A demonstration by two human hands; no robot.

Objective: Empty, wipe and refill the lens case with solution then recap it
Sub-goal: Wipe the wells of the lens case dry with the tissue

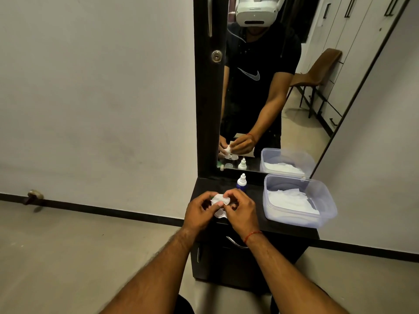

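Both my hands meet over the front left of a small black dresser top [285,230]. My left hand [199,211] and my right hand [240,211] pinch a white tissue [218,198] between them. A pale round piece, apparently the lens case [220,214], shows just under my fingers; which hand holds it is hidden. Behind my hands a small white solution bottle [242,182] with a blue label and a white cap stands upright. The mirror shows a round cap lying near the back edge of the top.
A clear plastic tub [326,200] with white tissues sits on the right of the dresser top. A tall mirror [267,87] rises at the back, a drawer handle [235,243] sits below, and a white wall [97,98] is to the left.
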